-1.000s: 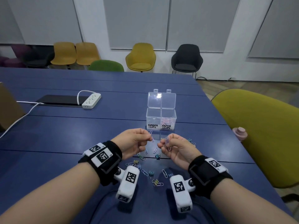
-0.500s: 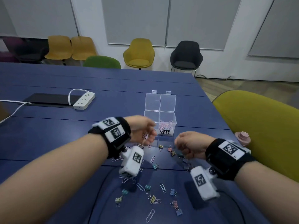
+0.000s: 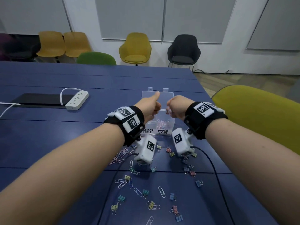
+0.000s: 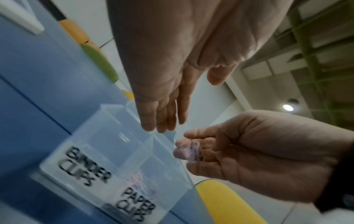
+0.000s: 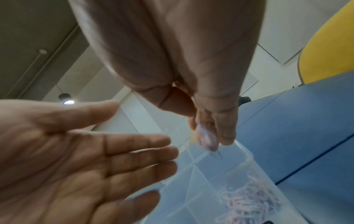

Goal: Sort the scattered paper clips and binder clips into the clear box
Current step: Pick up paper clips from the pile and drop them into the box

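— What are the hands doing over the box (image 3: 162,125)?

— Both hover above it. From the head view you only see their backs. The left wrist view shows the left hand (image 4: 164,97) spread wide, fingers straight, holding nothing. It also shows the right hand (image 4: 254,150) curled round a pale purple clip (image 4: 188,151), blurred, so I can't tell which kind.

— And the box?

— Clear, lid up, two compartments labelled BINDER CLIPS and PAPER CLIPS. Pink paper clips (image 5: 252,201) lie in the right one; the left looks bare from the left wrist view.

— How much remains?

— Binder clips (image 3: 172,196) and more paper clips (image 3: 161,191) scattered on the near table (image 3: 48,135); too many overlap to count. One power strip (image 3: 77,100) far left.
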The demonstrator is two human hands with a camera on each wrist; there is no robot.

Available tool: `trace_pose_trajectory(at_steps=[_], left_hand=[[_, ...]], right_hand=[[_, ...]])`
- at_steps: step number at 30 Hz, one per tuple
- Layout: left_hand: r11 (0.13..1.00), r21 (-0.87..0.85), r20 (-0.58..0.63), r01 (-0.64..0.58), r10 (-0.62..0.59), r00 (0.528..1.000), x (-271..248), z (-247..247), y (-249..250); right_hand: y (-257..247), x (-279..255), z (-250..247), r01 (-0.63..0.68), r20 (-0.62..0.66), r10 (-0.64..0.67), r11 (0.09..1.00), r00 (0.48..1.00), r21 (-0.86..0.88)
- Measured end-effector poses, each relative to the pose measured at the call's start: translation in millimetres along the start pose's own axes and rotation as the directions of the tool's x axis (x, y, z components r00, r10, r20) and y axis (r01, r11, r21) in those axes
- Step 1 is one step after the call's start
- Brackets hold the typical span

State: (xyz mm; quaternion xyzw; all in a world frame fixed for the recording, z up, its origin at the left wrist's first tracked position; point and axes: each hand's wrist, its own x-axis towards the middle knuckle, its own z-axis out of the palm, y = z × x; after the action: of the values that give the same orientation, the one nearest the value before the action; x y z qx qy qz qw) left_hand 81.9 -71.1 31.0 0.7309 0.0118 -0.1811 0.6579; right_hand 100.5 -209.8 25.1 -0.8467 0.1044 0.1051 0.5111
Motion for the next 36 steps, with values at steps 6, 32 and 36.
trace_pose_trajectory(at_steps=[6, 32, 36], left_hand=[[0.822, 0.545, 0.232, -0.167, 0.043, 0.972, -62.3, -31.9, -21.8], [0.011, 0.986, 0.170, -0.169, -0.066, 0.983, -163.8, -21.1, -103.1], [0.044, 0.983, 0.183, -0.181, -0.060, 0.981, -155.1, -24.8, -104.4]], right_hand=[[4.7, -32.7, -0.4, 0.104, -0.044, -0.103, 0.994, 0.994, 0.027], [60.4, -186.4, 98.2, 0.343, 0.332, -0.104, 0.438, 0.937, -0.831], [59.2, -181.8, 98.5, 0.333, 0.321, -0.105, 0.446, 0.941, -0.831]])
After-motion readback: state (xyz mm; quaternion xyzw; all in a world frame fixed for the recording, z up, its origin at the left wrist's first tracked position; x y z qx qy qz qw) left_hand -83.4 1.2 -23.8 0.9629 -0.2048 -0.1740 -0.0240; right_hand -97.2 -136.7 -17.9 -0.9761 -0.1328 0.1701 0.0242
